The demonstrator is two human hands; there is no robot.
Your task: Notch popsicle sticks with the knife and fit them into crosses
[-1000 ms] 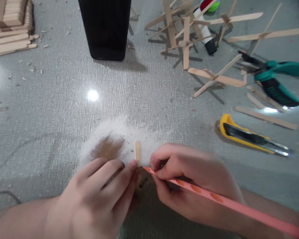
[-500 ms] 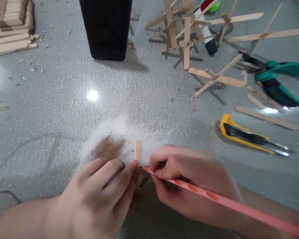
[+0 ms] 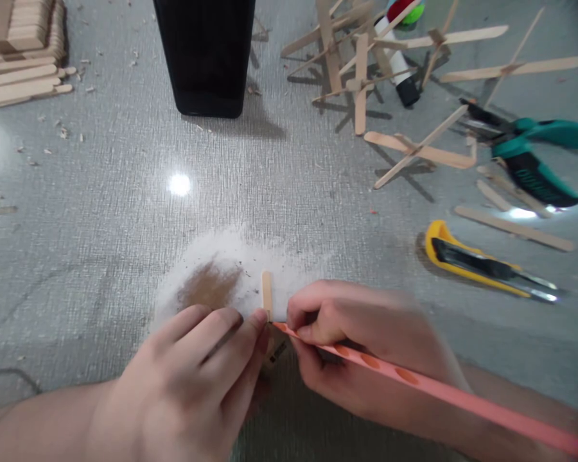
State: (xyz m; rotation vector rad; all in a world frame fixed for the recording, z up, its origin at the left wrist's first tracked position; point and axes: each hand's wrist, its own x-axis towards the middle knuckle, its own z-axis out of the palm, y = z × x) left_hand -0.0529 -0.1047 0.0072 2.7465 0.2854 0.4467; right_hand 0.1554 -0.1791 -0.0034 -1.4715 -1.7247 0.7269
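Note:
My left hand (image 3: 187, 378) pinches a short wooden craft stick (image 3: 266, 292), whose rounded end points away from me. My right hand (image 3: 347, 346) grips a pink pencil (image 3: 433, 385) with orange oval patches along its side. The pencil's dark tip touches the stick close to my left fingertips, where a small dark mark shows. Under the fingers, a pale piece with black print (image 3: 275, 354) is partly hidden, and I cannot tell what it is. The stick lies over a patch of white powder (image 3: 231, 247) with a brown smear in it.
A yellow box cutter (image 3: 476, 260) and teal-handled pliers (image 3: 530, 151) lie to the right. Several crossed-stick assemblies (image 3: 417, 149) stand at the back right, near a white tube with a black cap (image 3: 397, 67). A black object (image 3: 209, 58) and bundled sticks (image 3: 19, 38) are farther back.
My right hand and the pencil have shifted very slightly left along the stick. My left hand and the stick stay almost still.

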